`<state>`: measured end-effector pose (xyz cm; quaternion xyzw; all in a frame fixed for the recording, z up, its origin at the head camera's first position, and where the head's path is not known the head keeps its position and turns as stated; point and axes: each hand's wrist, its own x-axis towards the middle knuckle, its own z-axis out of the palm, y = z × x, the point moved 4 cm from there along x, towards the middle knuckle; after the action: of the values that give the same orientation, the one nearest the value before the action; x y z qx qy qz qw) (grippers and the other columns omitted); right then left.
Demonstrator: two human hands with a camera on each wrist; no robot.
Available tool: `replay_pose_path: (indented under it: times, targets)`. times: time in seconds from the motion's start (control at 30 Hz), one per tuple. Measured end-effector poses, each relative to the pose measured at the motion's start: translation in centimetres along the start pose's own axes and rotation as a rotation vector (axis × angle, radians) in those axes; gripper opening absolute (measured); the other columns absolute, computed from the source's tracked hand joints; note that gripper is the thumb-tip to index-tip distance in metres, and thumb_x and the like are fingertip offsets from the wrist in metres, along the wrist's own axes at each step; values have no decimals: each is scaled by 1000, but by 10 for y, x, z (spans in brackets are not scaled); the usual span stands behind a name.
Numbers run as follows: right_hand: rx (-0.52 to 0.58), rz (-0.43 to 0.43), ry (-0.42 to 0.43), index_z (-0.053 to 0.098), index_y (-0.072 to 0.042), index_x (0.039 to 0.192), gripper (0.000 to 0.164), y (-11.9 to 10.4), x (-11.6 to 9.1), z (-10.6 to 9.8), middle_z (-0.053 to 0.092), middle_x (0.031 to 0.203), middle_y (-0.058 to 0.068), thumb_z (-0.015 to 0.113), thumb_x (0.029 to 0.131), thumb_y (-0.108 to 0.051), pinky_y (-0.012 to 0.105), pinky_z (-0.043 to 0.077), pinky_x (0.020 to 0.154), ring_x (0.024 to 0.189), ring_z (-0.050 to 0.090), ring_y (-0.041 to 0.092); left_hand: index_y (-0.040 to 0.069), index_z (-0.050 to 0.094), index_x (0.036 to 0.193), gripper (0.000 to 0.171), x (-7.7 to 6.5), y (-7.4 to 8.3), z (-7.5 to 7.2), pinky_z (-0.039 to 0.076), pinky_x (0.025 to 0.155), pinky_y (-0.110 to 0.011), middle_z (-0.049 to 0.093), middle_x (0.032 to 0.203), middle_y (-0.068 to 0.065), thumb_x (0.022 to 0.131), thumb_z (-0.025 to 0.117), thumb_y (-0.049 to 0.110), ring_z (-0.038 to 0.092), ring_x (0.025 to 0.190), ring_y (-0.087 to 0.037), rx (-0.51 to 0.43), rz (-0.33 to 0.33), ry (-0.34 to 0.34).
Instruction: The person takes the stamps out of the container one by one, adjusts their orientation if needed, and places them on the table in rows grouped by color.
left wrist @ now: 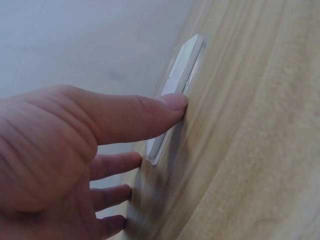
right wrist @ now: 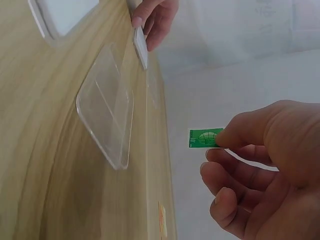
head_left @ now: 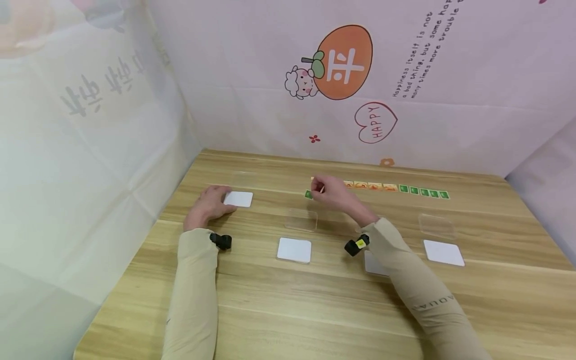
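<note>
My right hand (head_left: 333, 192) is raised above the far part of the table, pinching a small green stamp (right wrist: 202, 138) with a pale globe design between thumb and index finger. Its other fingers curl loosely. On the left, my left hand (head_left: 210, 202) holds a white card in a clear case (head_left: 239, 199) by its edges, low on the wood. The thumb (left wrist: 172, 101) lies against the near edge of that case, and the other fingers reach round its left end. Several orange and green stamps (head_left: 374, 186) lie in a row behind my right hand, which hides part of the row.
More white cards (head_left: 294, 249) lie nearer on the wooden table (head_left: 270, 310), another white card (head_left: 443, 252) at right and one partly under my right sleeve. Clear lids (head_left: 301, 220) lie behind them, one more clear lid (head_left: 437, 226) at right. A printed cloth (head_left: 252, 60) hangs behind.
</note>
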<state>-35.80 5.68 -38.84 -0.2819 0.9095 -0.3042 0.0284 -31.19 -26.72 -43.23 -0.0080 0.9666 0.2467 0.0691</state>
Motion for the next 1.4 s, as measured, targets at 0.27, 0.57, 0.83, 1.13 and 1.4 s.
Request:
replay_pose_path:
  times: [0.27, 0.57, 0.83, 1.13, 1.4]
  targets:
    - [-21, 26, 12, 60, -7, 91, 3, 13, -6, -13, 63, 88, 9, 61, 92, -10, 29, 45, 67, 77, 54, 20, 9, 44, 146, 61, -3, 3, -2, 26, 113, -59, 35, 152, -23, 92, 67, 28, 29, 139, -45, -9, 4, 12]
    - [-32, 31, 12, 61, -6, 91, 3, 26, -14, -27, 63, 89, 10, 61, 93, -9, 30, 45, 65, 78, 54, 21, 12, 42, 148, 64, 2, -2, 1, 23, 115, -59, 30, 155, -22, 93, 66, 30, 25, 142, -46, -16, -21, -5]
    - [-56, 43, 10, 60, -7, 92, 5, 36, -20, -41, 64, 90, 11, 60, 94, -11, 32, 45, 65, 78, 54, 22, 10, 42, 147, 64, 1, 0, 0, 24, 114, -60, 32, 154, -23, 92, 67, 29, 26, 141, -46, -10, -9, -2]
    - [-71, 82, -1, 61, -6, 95, 6, 51, -26, -49, 64, 92, 11, 59, 95, -12, 32, 45, 65, 79, 54, 23, 11, 42, 148, 64, 1, -2, 1, 23, 115, -59, 31, 155, -22, 92, 66, 29, 24, 142, -45, -17, -20, -2]
    - [-69, 105, 5, 61, -5, 98, 9, 60, -28, -58, 63, 94, 13, 57, 96, -13, 32, 45, 65, 81, 54, 23, 11, 42, 148, 63, 1, -1, 0, 24, 114, -59, 32, 155, -22, 92, 67, 29, 25, 142, -45, -15, -11, 2]
